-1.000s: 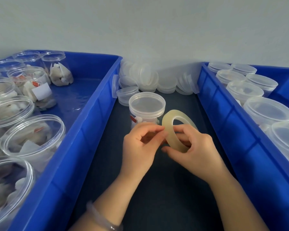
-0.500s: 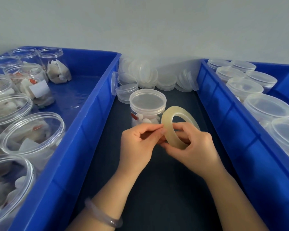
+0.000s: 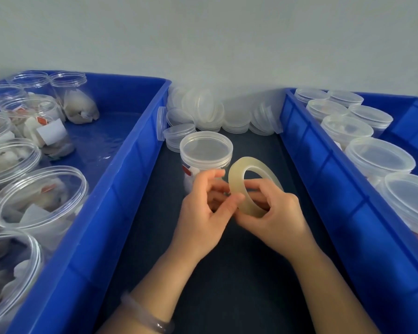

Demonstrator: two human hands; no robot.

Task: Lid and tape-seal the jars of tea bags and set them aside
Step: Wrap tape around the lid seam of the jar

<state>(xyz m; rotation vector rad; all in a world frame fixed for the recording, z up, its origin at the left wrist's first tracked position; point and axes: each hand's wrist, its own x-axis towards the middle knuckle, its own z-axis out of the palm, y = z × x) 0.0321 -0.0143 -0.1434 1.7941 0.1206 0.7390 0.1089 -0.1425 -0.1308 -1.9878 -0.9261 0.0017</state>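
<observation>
Since earlier, our left hand (image 3: 200, 210) opened slightly, picking for the end; our right hand (image 3: 273, 213) gripped the translucent yellowish tape roll (image 3: 241, 186) beside the lidded clear plastic jar (image 3: 206, 153).

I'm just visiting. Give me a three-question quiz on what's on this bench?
1. True or false: the jar behind the hands has its lid on.
2. Which hand holds the tape roll? A) left hand B) right hand
3. Fill in: the jars in the left bin have no ____.

Key: 1 true; 2 B; 3 lids.
</observation>
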